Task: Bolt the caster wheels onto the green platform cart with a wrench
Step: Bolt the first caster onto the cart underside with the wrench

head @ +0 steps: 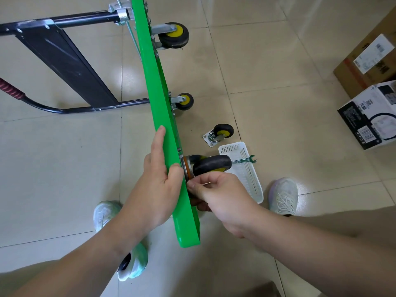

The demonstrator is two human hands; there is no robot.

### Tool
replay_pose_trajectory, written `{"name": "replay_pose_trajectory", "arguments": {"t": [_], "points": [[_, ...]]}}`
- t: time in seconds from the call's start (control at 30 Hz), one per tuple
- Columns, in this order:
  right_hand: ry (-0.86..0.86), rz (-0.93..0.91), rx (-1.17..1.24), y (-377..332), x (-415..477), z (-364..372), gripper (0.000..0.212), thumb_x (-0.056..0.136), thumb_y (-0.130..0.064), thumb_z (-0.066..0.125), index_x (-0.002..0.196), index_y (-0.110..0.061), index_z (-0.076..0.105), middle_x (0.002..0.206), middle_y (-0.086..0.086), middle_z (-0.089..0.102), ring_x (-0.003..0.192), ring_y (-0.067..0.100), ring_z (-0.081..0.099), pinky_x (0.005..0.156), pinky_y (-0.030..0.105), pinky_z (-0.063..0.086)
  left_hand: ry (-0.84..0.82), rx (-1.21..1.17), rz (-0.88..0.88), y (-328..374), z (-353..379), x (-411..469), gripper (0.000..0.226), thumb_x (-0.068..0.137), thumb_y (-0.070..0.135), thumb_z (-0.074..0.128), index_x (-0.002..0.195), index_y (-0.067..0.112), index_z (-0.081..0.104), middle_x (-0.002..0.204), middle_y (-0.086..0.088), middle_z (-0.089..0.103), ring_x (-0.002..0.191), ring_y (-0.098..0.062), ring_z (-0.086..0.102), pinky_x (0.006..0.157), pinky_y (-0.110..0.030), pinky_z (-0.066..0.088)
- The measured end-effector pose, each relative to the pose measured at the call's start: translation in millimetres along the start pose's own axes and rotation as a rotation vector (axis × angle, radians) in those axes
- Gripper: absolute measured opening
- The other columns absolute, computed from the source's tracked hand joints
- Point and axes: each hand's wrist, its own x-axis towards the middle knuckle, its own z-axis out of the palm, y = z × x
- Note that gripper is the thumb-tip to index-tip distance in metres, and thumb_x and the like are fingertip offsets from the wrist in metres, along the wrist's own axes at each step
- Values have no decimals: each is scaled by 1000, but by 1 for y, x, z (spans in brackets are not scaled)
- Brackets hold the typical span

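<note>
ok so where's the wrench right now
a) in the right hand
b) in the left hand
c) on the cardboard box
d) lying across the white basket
d: the wrench lies across the white basket on the floor, its open end poking past the rim.

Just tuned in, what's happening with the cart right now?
A person's left hand holds the green platform up on edge. The right hand pinches at the plate of a third caster, no tool in it. Two casters are already on, one loose caster lies on the floor, and the wrench rests on the basket.
</note>
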Motion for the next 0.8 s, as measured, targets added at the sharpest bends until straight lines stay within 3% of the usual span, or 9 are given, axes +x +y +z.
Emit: {"name": "replay_pose_trajectory", "arguments": {"t": [0.13,0.23,0.37,0.5,0.57,0.63,0.73,0.8], "points": [[0,31,72,6,0,-4,13,84,-5,76,95,-9,71,89,10,76,85,24,73,78,36,58,2,6,2,-1,0,0,82,85,44,30,158,52,-8,139,18,22,83,46,30,81,-10,31],[16,38,85,15,0,-21,20,81,3,76,95,-10,71,82,5,75,77,15,71,74,31,56,-5,5,-5,0,0,0,82,86,45,30,158,53,-9,139,20,21,82,45,30,78,0,26],[145,38,8,35,5,-60,25,75,7,80,93,-8,73,83,7,72,75,14,69,83,34,59,-29,0,1,-1,-3,0,82,86,46,30,157,54,-11,140,19,22,82,44,33,80,-7,31],[345,86,-132,68,27,-104,26,70,3,86,88,-11,73,84,6,73,77,18,69,81,33,58,-23,-21,-2,-2,-3,0,81,85,45,32,156,57,-7,142,18,24,91,42,35,86,-17,35],[440,132,-180,91,47,-122,24,70,-2,87,86,-12,71,88,10,74,75,22,69,81,41,60,-23,-42,1,-2,-4,-1,78,85,46,33,152,64,-4,146,18,27,104,31,43,90,-22,39],[525,186,-228,115,70,-134,22,71,-11,88,84,-13,70,87,10,74,72,22,67,76,43,60,-6,-38,-2,-1,-5,-3,74,84,47,33,144,74,-1,150,16,31,116,9,52,95,-28,43],[598,250,-388,142,99,-144,22,76,-20,85,85,-12,67,86,1,68,82,19,63,70,27,46,34,5,33,1,-2,-3,68,84,47,34,124,88,-2,161,14,32,135,-20,49,114,-45,40],[595,257,-464,161,115,-149,20,79,-17,83,83,-15,63,91,3,67,91,22,64,72,25,45,55,-3,62,-4,0,0,67,83,50,37,124,88,1,163,17,31,141,-19,45,119,-48,37]]}}
